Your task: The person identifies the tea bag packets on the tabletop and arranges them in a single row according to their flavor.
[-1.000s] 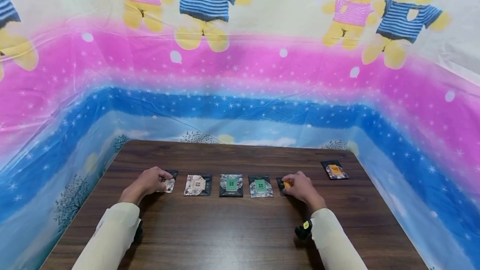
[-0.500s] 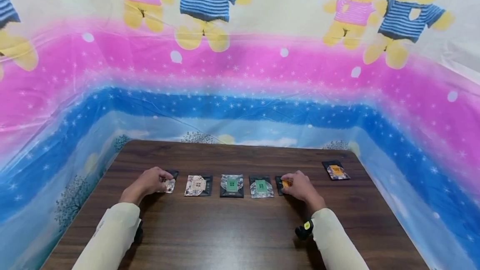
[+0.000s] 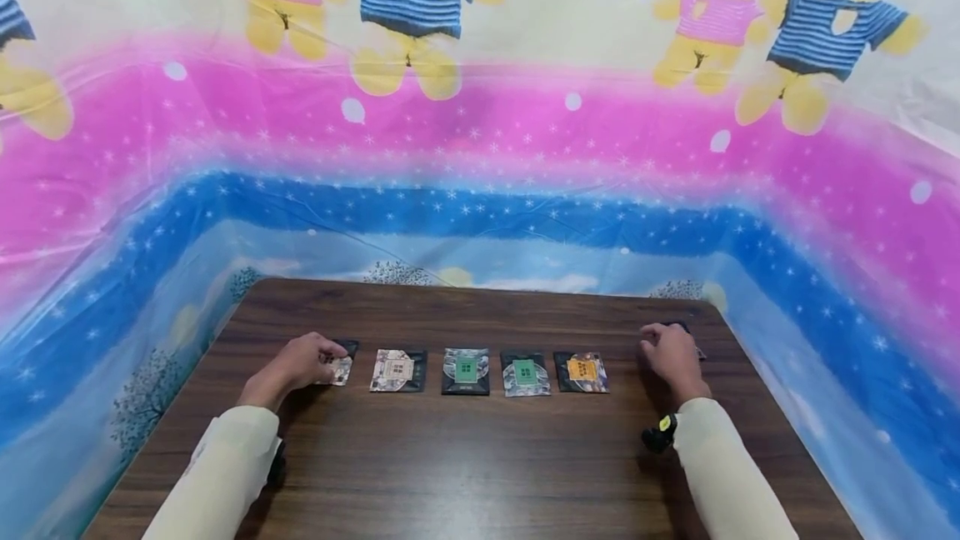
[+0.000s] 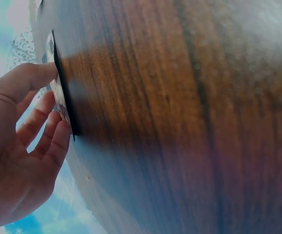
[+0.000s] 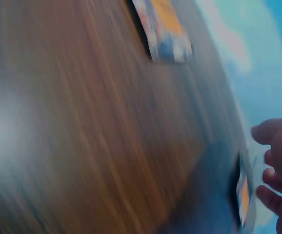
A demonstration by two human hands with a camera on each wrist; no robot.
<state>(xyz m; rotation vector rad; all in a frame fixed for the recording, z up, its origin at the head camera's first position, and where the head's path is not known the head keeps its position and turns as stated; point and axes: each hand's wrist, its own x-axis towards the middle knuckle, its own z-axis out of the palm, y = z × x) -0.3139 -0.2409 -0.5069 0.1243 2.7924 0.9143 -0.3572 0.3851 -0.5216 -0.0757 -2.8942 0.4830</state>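
In the head view, my left hand (image 3: 302, 362) rests its fingertips on a small black sachet with a pale printed label (image 3: 341, 364), flat at the left end of a row. Up close, thumb and fingers touch the sachet (image 4: 58, 90) well apart; the fingers look relaxed, not wrapped round it. Over at the right, my right hand (image 3: 673, 359) is above another sachet (image 3: 699, 348), mostly hidden beneath it. In the right wrist view, the fingers (image 5: 273, 181) are loosely bent and apart from that orange-labelled sachet (image 5: 243, 195).
Between the hands lie a beige-labelled sachet (image 3: 398, 371), two green-labelled sachets (image 3: 466, 371) and an orange-labelled sachet (image 3: 582, 372), in one row. The brown wooden table (image 3: 450, 457) ends at a printed fabric curtain (image 3: 480, 223) behind and at both sides.
My right hand has left the orange-labelled sachet at the row's right end and moved right, over the separate sachet. That row sachet now lies uncovered. My left hand stays on its sachet.
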